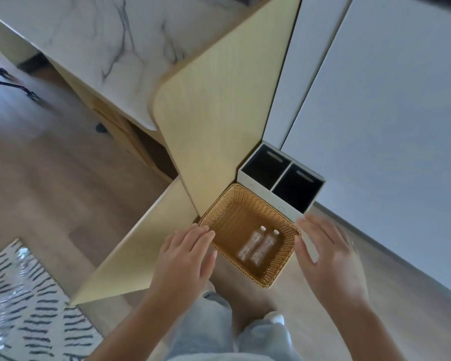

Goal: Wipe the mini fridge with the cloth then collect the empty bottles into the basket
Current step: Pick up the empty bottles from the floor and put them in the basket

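Note:
A brown woven basket [229, 214] stands on the wooden floor beside a pale wooden cabinet side. Two clear empty bottles [257, 247] with white caps lie side by side inside it. My left hand [185, 256] hovers over the basket's near left rim, fingers spread, holding nothing. My right hand [326, 254] is at the basket's right rim, fingers apart and empty. Neither the mini fridge nor the cloth is in view.
A white two-compartment bin [281, 199] with dark insides stands just behind the basket against a white wall [388, 126]. A marble-topped counter [102, 43] rises at upper left. An open pale cabinet door [141, 251] juts out left of the basket. A striped rug [24, 308] lies at lower left.

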